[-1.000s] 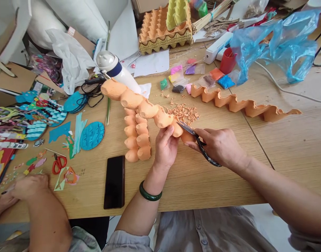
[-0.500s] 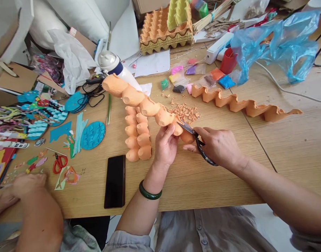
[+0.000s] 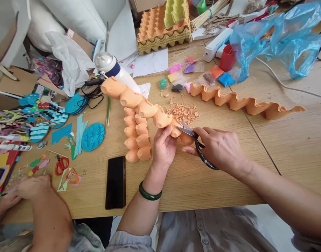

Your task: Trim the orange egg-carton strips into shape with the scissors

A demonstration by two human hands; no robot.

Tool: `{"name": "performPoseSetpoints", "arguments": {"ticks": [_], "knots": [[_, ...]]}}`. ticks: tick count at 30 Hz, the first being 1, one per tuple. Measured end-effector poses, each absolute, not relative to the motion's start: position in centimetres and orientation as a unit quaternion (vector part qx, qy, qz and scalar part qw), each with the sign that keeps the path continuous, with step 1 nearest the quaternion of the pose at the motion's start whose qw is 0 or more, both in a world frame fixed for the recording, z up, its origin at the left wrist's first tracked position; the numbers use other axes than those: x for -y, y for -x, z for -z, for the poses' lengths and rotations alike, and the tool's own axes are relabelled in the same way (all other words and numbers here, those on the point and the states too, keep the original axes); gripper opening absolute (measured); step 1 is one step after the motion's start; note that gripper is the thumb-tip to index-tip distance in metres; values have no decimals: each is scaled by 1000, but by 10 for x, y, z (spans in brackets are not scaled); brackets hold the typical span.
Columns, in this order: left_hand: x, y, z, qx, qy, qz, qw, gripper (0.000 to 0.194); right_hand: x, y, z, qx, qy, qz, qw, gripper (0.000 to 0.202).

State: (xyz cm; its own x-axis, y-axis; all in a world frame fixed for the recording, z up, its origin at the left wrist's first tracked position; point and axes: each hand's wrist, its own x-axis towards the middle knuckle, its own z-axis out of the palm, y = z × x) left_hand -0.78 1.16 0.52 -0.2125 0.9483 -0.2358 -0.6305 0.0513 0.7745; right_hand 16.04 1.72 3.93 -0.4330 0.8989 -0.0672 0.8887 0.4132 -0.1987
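Note:
An orange egg-carton strip [image 3: 146,107] slants up and to the left above the table, its near cups pinched by my left hand [image 3: 165,145]. My right hand [image 3: 221,147] is closed on the black handles of a pair of scissors [image 3: 187,129]. The scissor blades stand parted at the strip's edge, close to my left fingertips. Under the raised strip lie trimmed double rows of orange cups [image 3: 137,136]. Small orange scraps [image 3: 183,112] form a pile just beyond the blades. Another uncut-looking orange strip [image 3: 244,103] rests to the right.
A phone [image 3: 115,182] lies left of my forearm. At far left, another person's hands [image 3: 34,187] rest near red scissors [image 3: 62,165] and blue craft pieces. Stacked egg trays [image 3: 164,31], a white bottle [image 3: 115,68], a red cup [image 3: 228,57] and a blue plastic bag [image 3: 278,42] stand farther back.
The scissor blades have parted wider at the strip's edge. My hands and the strip stay almost in place. The other person's arm has shifted slightly right.

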Motion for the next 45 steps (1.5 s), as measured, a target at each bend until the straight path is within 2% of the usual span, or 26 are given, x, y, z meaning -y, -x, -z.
{"name": "performPoseSetpoints", "arguments": {"ticks": [9,20,26,30,36,42,45], "knots": [[-10,4,-6,-409,-185,-665,597,16,-22,-160,-39,844,527,-102,8,71],[-9,2,-6,-393,-148,-659,624,12,-26,-162,-27,844,527,-84,50,89],[-10,1,-5,-407,-143,-657,619,20,-25,-159,-29,834,542,-96,38,94],[-11,3,-3,-416,-167,-655,608,25,-24,-158,-30,830,549,-99,11,91],[-12,4,-4,-433,-158,-646,608,25,-27,-157,-34,823,551,-132,-36,75],[-11,3,-7,-422,-184,-650,605,22,-30,-159,-42,820,553,-140,-52,72],[-11,4,-9,-416,-203,-657,596,22,-31,-161,-40,826,541,-154,-34,73]]}}
